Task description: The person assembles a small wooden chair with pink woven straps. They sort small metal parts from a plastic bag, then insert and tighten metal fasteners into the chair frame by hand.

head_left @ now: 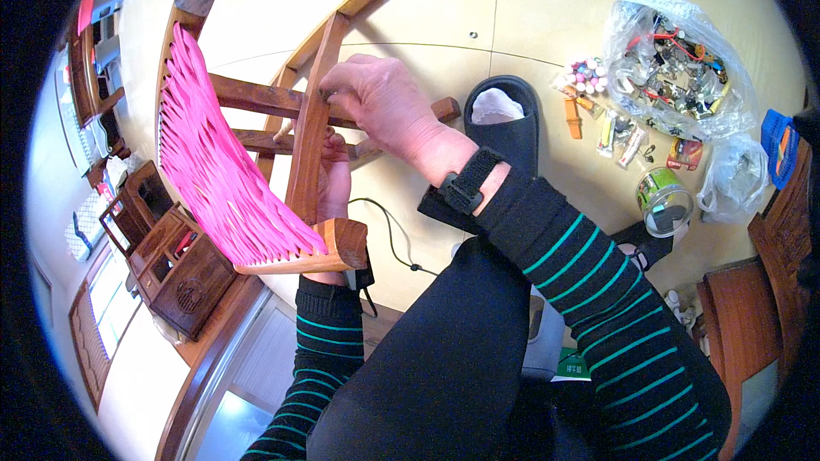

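A small folding stool (306, 154) of brown wood is tipped on its side in front of me. Its seat (226, 162) is woven from bright pink cord strung between two end bars. My left hand (336, 175) reaches up behind a leg near the crossbars, its fingers closed on the wood and partly hidden by it. From the right, my right hand (376, 102) comes in with curled fingers, the fingertips pressed together against the same leg's edge. Whether a small part is pinched there, I cannot tell.
A black slipper (504, 128) is below the right wrist. Farther right are a clear plastic bag (675, 68) of metal hardware, small packets (619, 137), a clear jar (662, 205) and a blue basket (779, 149). A small ring (472, 35) rests on the tiled floor. Wooden furniture (188, 269) is at left.
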Tool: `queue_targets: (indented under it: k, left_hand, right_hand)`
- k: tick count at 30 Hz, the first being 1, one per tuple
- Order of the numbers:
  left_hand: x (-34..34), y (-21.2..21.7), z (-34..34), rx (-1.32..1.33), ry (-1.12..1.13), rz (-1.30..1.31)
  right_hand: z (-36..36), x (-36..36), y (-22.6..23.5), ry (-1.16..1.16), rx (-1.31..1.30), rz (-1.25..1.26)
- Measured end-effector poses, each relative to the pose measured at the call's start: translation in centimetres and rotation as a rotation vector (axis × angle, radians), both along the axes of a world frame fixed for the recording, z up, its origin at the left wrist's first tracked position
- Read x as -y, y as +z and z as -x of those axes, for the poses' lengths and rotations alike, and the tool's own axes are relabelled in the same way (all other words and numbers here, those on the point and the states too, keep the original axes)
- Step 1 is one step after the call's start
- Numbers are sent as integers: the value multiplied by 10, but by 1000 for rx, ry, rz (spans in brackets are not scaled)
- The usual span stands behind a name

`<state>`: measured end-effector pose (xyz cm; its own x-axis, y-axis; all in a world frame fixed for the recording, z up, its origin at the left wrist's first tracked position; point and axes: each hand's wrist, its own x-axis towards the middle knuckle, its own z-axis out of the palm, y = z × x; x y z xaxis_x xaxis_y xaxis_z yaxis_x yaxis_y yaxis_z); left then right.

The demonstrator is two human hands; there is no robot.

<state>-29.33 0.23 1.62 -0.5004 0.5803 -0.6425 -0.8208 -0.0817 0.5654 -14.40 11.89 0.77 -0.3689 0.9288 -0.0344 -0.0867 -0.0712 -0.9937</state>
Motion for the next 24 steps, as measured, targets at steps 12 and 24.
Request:
queue_targets:
  k: [12,24]
  left_hand:
    - [-4,4,-2,45,-33,-81]
    - [21,-30,60,-88,-149,63]
  right_hand:
    - [-20,-8,-12,107,78,135]
    - [-100,-22,-101,-200,861,-240]
